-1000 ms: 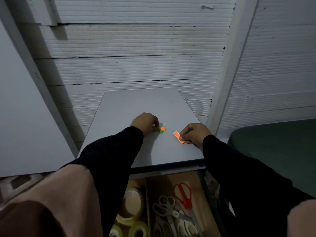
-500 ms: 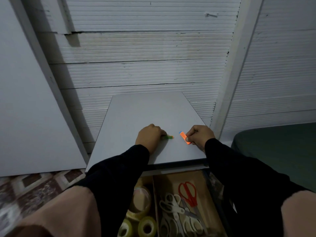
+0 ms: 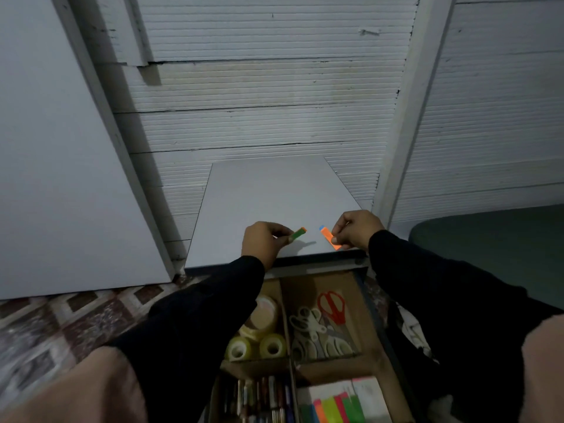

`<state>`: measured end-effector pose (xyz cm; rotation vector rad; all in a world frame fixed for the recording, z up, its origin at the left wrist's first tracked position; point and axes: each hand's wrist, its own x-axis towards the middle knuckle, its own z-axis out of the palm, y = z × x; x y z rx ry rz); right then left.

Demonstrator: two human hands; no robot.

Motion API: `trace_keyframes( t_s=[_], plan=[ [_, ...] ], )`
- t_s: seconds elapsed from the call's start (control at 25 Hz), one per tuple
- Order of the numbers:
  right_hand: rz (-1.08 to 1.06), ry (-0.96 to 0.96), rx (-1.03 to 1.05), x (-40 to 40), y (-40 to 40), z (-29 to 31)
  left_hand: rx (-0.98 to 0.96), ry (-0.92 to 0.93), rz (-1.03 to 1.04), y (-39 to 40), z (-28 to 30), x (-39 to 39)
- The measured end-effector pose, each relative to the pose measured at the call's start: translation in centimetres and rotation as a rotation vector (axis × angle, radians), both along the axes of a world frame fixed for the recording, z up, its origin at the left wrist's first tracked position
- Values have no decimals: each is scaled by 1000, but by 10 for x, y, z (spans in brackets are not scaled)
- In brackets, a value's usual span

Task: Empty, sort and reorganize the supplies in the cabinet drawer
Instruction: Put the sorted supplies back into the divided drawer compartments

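Observation:
My left hand [image 3: 265,239] pinches a small green and orange sticky flag pad [image 3: 298,233] just above the grey cabinet top [image 3: 274,193]. My right hand [image 3: 357,228] pinches an orange sticky flag pad with a blue end [image 3: 328,236] near the top's front right corner. Below stands the open drawer [image 3: 370,306] with cardboard dividers. It holds tape rolls [image 3: 259,331], red scissors [image 3: 332,306], white scissors [image 3: 317,334], pens [image 3: 262,398] and coloured sticky flags [image 3: 335,407].
A white ribbed wall [image 3: 268,87] rises behind the cabinet. A grey panel [image 3: 52,163] leans at the left, a white post [image 3: 409,117] at the right. A dark green cushion [image 3: 494,245] lies to the right. Patterned floor tiles [image 3: 61,319] show at the lower left.
Both hands have lifted their flag pads off the cabinet top and drawn back toward its front edge. The camera tilted down, so more of the drawer shows.

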<state>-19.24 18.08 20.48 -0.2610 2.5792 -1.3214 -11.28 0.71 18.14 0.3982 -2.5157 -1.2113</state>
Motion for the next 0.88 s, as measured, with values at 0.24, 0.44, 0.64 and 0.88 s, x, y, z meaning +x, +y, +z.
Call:
trace_keyframes(
  t_s=[0.24, 0.44, 0.64, 0.88],
  plan=[
    [19, -95, 67, 62, 28, -15, 461, -73, 46, 24, -30, 75],
    [-2, -173, 144, 102, 45, -58, 646, -182, 60, 42, -52, 121],
    [-90, -238, 273, 133, 60, -110, 857, -248, 70, 51, -80, 145],
    [-212, -282, 282, 145, 61, -159, 925, -317, 20, 54, -104, 152]
  ],
)
